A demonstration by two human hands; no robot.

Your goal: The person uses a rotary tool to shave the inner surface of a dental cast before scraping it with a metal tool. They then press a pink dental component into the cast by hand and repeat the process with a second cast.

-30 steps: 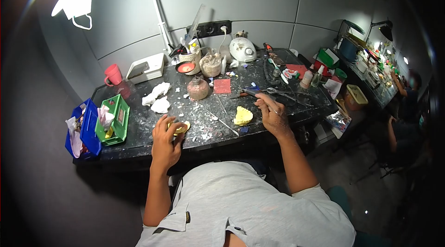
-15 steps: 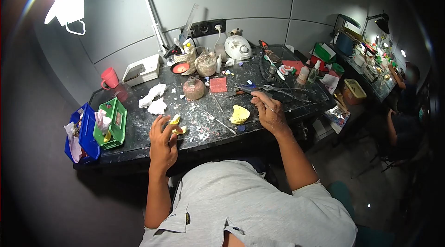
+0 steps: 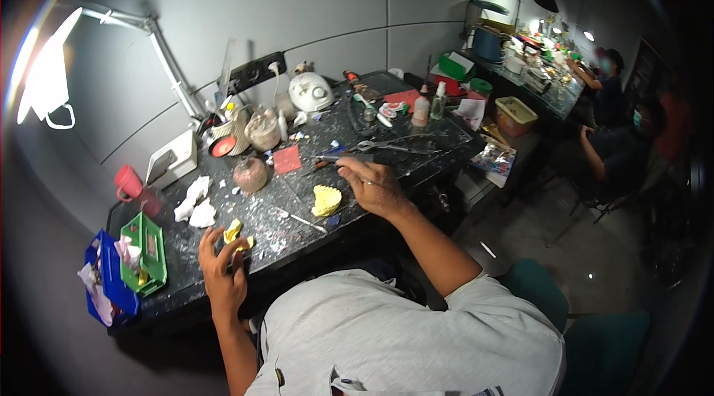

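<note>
My left hand [image 3: 224,271] hovers at the table's front edge, fingers apart and curved, beside broken yellow pieces [image 3: 235,232]; nothing shows in its grasp. My right hand [image 3: 378,188] is over the table, its thumb and fingers closed on a slim dark tool [image 3: 332,159] pointing left. What kind of tool it is, I cannot tell. A yellow dental cast [image 3: 326,201] lies left of that hand, with a small blue piece [image 3: 334,220] near it. Between the hands rests a thin pale-ended tool [image 3: 303,220]. Behind lies a square red sheet [image 3: 286,159].
A stained round jar [image 3: 250,174], crumpled white tissue [image 3: 196,203] and a pink mug [image 3: 129,182] stand farther back. Green [image 3: 154,255] and blue [image 3: 111,277] boxes sit at left. Bottles [image 3: 421,108] are at back right. Two people [image 3: 606,84] sit at another bench.
The view has turned to the right, so the table and both hands appear farther left and the other bench shows more. Both hands keep nearly the same pose and place over the table.
</note>
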